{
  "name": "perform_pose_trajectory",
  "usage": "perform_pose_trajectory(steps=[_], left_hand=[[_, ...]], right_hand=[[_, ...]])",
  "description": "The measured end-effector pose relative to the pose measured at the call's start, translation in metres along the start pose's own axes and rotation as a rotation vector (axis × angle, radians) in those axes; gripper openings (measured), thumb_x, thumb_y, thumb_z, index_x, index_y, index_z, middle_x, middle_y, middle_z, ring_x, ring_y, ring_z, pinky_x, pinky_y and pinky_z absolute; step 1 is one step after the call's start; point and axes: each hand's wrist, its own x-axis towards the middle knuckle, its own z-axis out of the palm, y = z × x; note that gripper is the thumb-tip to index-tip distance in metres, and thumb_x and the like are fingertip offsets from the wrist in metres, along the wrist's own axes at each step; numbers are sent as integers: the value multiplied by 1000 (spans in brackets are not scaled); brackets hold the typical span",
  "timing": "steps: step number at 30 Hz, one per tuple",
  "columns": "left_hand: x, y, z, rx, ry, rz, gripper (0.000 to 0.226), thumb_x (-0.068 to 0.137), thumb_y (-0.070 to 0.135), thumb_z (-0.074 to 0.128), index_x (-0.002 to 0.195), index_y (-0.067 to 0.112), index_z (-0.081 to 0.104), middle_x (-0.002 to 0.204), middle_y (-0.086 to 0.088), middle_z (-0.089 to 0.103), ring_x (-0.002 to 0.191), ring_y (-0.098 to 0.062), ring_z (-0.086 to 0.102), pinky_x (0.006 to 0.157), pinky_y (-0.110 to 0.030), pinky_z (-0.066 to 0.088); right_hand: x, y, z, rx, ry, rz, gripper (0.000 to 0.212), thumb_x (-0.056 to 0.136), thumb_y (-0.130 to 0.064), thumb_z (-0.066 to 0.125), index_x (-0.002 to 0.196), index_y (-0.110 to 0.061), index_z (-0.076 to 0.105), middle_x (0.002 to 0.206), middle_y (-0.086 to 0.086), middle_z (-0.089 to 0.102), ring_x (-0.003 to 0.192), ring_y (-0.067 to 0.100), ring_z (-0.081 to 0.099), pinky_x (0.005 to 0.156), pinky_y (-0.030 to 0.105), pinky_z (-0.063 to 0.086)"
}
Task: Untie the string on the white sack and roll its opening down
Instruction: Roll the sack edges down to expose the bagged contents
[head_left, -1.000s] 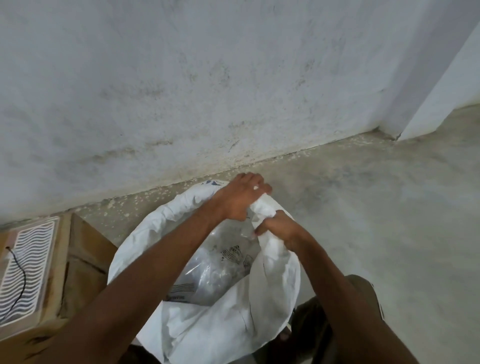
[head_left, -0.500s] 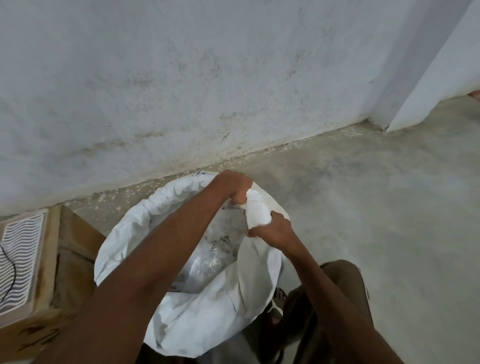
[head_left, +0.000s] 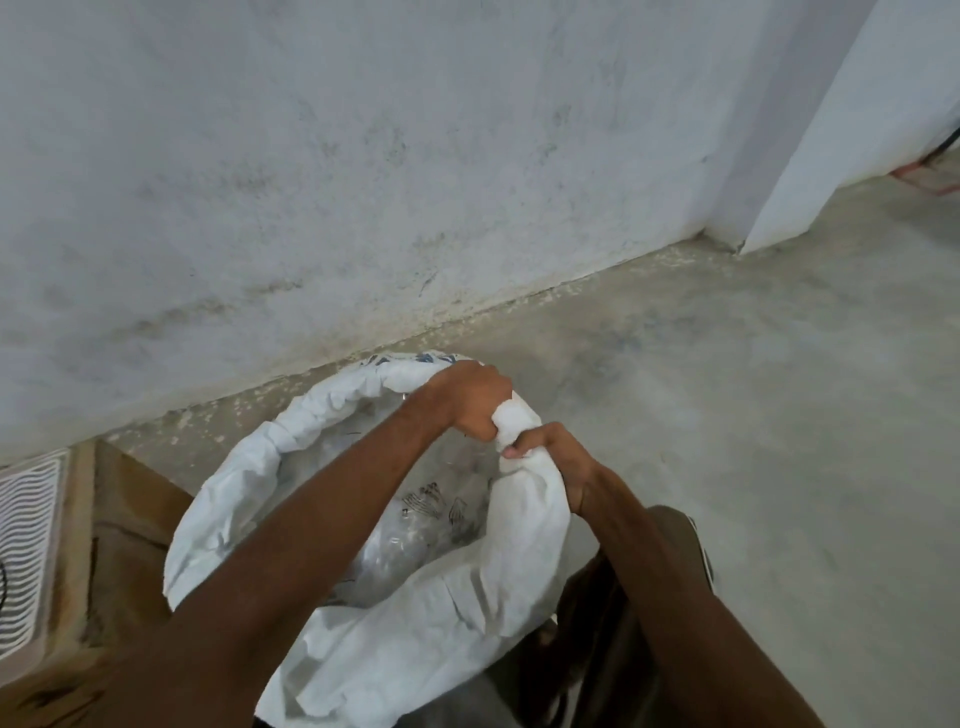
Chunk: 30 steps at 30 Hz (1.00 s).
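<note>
The white sack (head_left: 415, 639) stands open on the concrete floor (head_left: 753, 415) at about six o'clock in the view, close to the stained wall (head_left: 363, 156); its mouth is a wide ring of rolled fabric, thickest along the rim from nine round to one o'clock. The left hand (head_left: 475, 397) is closed in a fist around the rolled rim at one o'clock of the opening; the right hand (head_left: 556, 457) is clenched on the rim just beside it, at about two o'clock, the two hands nearly touching. Inside the sack lies a clear plastic liner (head_left: 415, 525) with dark printed marks; no string can be made out. A cardboard box (head_left: 119, 545) sits at nine o'clock of the sack, touching its side.
</note>
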Motion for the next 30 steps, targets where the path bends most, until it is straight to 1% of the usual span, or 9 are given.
perform_pose_trajectory(steps=[5,9,11,15,18,20,22,27,30], left_hand=[[10,-11,-17,70,-151,-136,46,73,28,72,117,20,64,114,-5,68,102,-26,67,72,-32,40],[15,-6,-19,90,-138,-143,33,73,22,70,105,22,63,106,-1,67,105,-24,65,91,-39,42],[8,-5,-24,30,-84,-101,44,78,24,68,120,21,57,114,-5,62,112,-25,58,100,-42,35],[-50,6,-27,-325,165,-95,81,71,24,72,144,25,36,137,-7,38,128,-25,37,106,-42,35],[-102,34,5,-618,333,-228,55,85,54,63,131,29,47,127,2,47,118,-22,51,98,-42,48],[-134,61,30,-685,311,-326,73,76,79,59,131,32,47,121,9,54,108,-12,56,93,-39,52],[-152,84,58,-486,366,-394,99,60,87,61,138,30,42,122,6,56,105,-15,58,89,-39,53],[-155,100,97,-233,542,-381,72,71,48,76,128,20,42,94,-5,60,65,-24,64,53,-33,56],[-154,89,93,-280,595,-373,62,64,27,84,115,16,50,85,-7,61,54,-28,62,42,-33,52]], right_hand=[[-4,11,22,-326,357,-122,90,53,-49,83,130,-14,52,118,3,64,104,26,64,89,42,53],[-15,26,48,-290,521,-194,60,53,-33,74,106,-9,60,96,4,63,83,20,61,73,39,55],[-10,22,49,-56,504,-199,44,56,-15,68,98,-2,64,86,6,62,73,20,58,64,34,51],[3,9,38,249,449,-204,21,68,-8,58,85,1,66,80,14,63,70,28,58,61,29,46],[16,2,30,432,345,-265,26,49,-8,58,74,-3,61,77,13,57,66,27,55,60,31,48],[28,4,23,468,304,-275,38,29,-12,58,65,-9,50,71,8,46,57,25,47,57,30,45],[31,6,21,498,221,-281,27,39,-11,53,64,-14,43,68,5,40,53,23,43,54,26,44],[-6,14,34,587,81,-365,12,64,-10,40,68,-10,52,58,6,49,49,21,52,52,19,47],[-20,18,30,497,55,-430,39,72,-19,55,101,3,68,96,22,66,87,38,63,84,43,52]])
